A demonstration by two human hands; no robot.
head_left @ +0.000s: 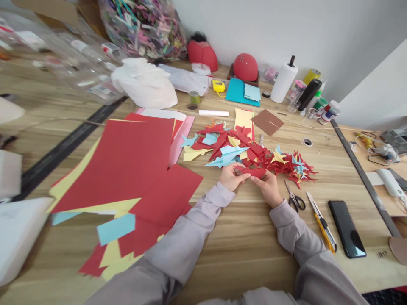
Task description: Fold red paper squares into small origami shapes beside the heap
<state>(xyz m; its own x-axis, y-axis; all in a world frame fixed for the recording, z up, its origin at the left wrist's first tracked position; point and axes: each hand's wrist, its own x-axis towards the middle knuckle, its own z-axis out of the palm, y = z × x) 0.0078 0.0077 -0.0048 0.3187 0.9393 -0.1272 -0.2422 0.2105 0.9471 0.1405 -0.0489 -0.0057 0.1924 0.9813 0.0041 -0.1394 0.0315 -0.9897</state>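
Between my two hands is a small folded piece of red paper (254, 171), held just above the wooden table. My left hand (232, 176) pinches its left end, and the fingers of my right hand (268, 186) close on its right end. Right behind them lies a heap of folded paper pieces (251, 148) in red, light blue and yellow. Pale blue paper planes (229, 155) rest near my left hand. Star-like folded pieces (299, 163) sit on the heap's right side. Black-handled scissors (295, 200) lie close to my right hand.
Sheets of red paper (127, 156) and yellow and blue scraps spread over the left. A yellow utility knife (322, 224) and a black phone (346, 228) lie at right. At the back are a tape measure (218, 86), a white roll (284, 80) and red domes (246, 67).
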